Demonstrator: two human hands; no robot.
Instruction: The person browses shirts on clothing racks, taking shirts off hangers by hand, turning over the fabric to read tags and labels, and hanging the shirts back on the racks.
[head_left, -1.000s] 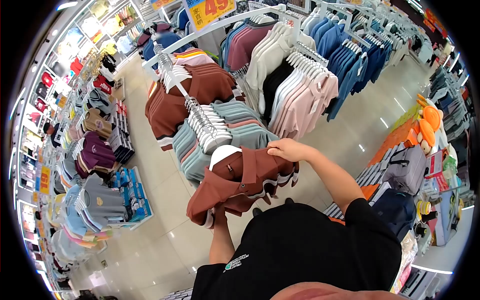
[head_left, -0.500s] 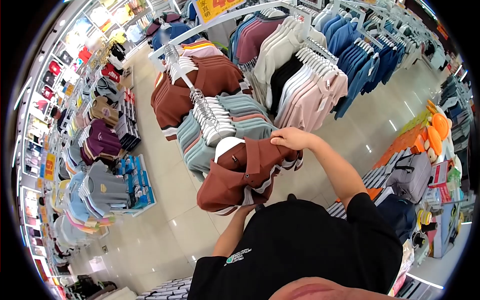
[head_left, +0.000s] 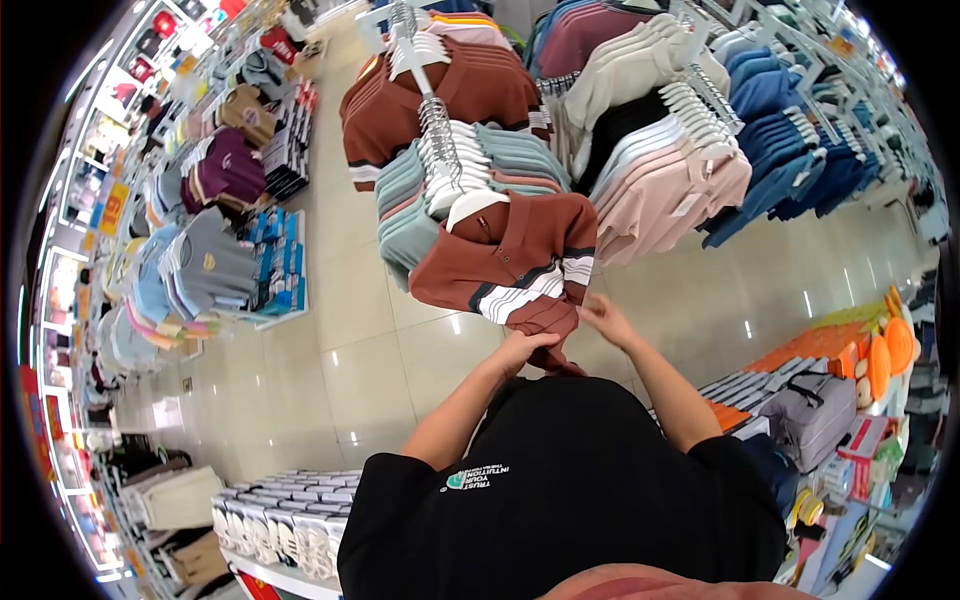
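A reddish-brown polo shirt [head_left: 500, 275] with black and white stripes hangs from a white hanger [head_left: 478, 208] at the near end of the rack rail. My left hand [head_left: 528, 349] grips its bottom hem, and the cloth bunches beside the thumb. At the shirt's right edge, just below the striped sleeve, my right hand [head_left: 607, 320] is closed with its fingertips on the fabric. Part of the lower hem folds down in front of my black T-shirt. Directly behind hang grey-green shirts [head_left: 405, 205], then more brown polo shirts [head_left: 475, 85].
To the right, another rack holds pink shirts [head_left: 670, 195] and blue shirts [head_left: 770, 170]. Grey T-shirts [head_left: 215, 262] hang at left beside blue boxes [head_left: 280, 265]. Shoes [head_left: 285, 530] line a low shelf at lower left. A grey bag [head_left: 812, 412] stands at right.
My right hand has moved from the shirt's shoulder down to its lower right edge. The polo shirt, earlier lifted and folded, now hangs down with its front stripes showing. My left hand has come into view.
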